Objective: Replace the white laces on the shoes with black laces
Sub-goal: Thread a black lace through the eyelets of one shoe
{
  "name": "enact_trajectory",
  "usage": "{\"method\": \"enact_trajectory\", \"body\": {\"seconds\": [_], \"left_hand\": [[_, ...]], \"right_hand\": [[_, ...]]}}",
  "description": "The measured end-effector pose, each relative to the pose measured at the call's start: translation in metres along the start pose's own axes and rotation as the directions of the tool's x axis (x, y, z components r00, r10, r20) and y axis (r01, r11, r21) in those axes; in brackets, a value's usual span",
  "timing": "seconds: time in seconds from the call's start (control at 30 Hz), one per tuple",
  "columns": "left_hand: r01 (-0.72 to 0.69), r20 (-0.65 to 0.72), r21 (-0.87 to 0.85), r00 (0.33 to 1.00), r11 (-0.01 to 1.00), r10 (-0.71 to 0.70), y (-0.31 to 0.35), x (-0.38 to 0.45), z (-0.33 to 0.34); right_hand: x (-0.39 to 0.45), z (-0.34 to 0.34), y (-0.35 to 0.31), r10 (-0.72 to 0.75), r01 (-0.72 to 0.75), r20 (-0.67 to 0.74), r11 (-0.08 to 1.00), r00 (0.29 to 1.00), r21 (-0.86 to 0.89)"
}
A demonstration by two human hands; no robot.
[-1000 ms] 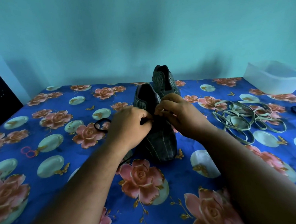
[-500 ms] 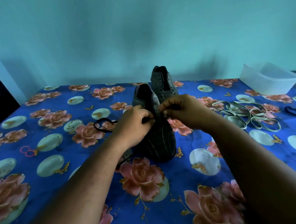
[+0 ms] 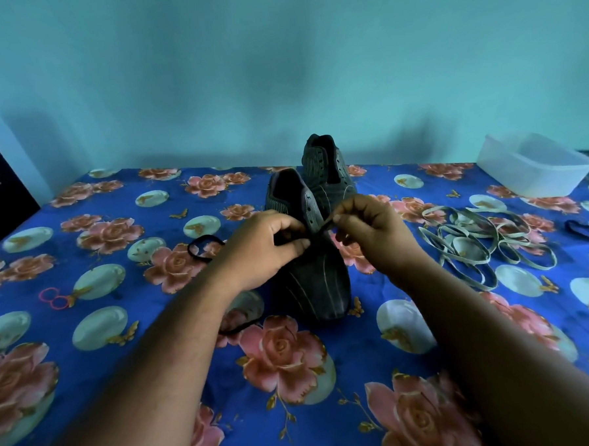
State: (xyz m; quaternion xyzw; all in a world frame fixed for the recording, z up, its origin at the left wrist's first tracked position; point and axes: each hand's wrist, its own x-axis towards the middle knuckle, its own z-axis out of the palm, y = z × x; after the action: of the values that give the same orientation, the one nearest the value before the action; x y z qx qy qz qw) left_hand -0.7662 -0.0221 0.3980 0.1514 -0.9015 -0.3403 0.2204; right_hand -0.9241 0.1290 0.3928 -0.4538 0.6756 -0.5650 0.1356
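Centre of frame: near dark grey striped shoe (image 3: 314,276), toe toward the bottom edge, upright on the blue rose-patterned tablecloth (image 3: 358,362). Just behind it, slightly right: second matching dark grey shoe (image 3: 327,168). Left hand (image 3: 262,248) curled over the near shoe's eyelets, thumb and fingers pinching the thin black lace (image 3: 320,229). Right hand (image 3: 372,234) pinching the same lace's end just right of the shoe's tongue, other fingers curled. Loop of that black lace on the cloth left of the left wrist. Right of centre: loose pile of flat white laces (image 3: 475,244). Upper right: translucent plastic tub (image 3: 536,169). Far right edge: another black lace (image 3: 587,229). Left: pink rings (image 3: 53,298).
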Motion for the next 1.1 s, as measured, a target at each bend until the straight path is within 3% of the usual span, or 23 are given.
{"method": "enact_trajectory", "body": {"seconds": [0.13,0.27,0.33,0.4,0.5,0.57,0.63,0.77,0.93,1.1], "left_hand": [[0.022,0.015,-0.059,1.000,0.998,-0.021,-0.003,-0.003,-0.009],[0.086,-0.007,-0.275,0.996,0.958,-0.091,-0.006,-0.005,-0.014],[0.118,-0.053,-0.331,0.988,0.936,-0.144,-0.011,-0.002,-0.015],[0.168,-0.102,-0.267,0.974,0.949,-0.202,-0.020,0.000,-0.016],[0.251,-0.089,-0.212,0.958,0.945,-0.274,-0.032,0.001,-0.021],[0.264,-0.003,-0.211,0.963,0.941,-0.271,-0.035,-0.001,-0.023],[0.256,0.033,-0.193,0.966,0.947,-0.255,-0.035,-0.001,-0.021],[0.231,-0.004,-0.140,0.972,0.963,-0.234,-0.037,0.000,-0.016],[0.225,-0.005,-0.131,0.974,0.965,-0.228,-0.037,0.001,-0.015],[0.232,-0.022,-0.114,0.972,0.966,-0.236,-0.032,0.000,-0.015]], "right_hand": [[-0.001,-0.016,-0.008,0.171,-0.114,-0.145,0.934,0.975,0.337],[0.001,-0.036,-0.004,0.330,-0.163,-0.348,0.888,0.877,0.430],[0.002,-0.040,0.003,0.310,-0.201,-0.408,0.936,0.859,0.287],[0.003,-0.038,0.014,0.167,-0.200,-0.412,0.979,0.896,-0.038],[0.003,-0.025,0.019,-0.100,0.011,-0.194,0.910,0.976,-0.415],[0.001,-0.015,0.021,-0.202,0.184,0.015,0.856,0.979,-0.483],[0.000,-0.008,0.025,-0.236,0.267,0.125,0.813,0.964,-0.517],[0.000,-0.010,0.019,-0.275,0.284,0.091,0.828,0.957,-0.484],[0.004,-0.037,0.017,-0.146,0.027,-0.262,0.913,0.954,-0.408],[0.013,-0.076,0.039,0.036,-0.291,-0.505,0.852,0.863,-0.436]]}}
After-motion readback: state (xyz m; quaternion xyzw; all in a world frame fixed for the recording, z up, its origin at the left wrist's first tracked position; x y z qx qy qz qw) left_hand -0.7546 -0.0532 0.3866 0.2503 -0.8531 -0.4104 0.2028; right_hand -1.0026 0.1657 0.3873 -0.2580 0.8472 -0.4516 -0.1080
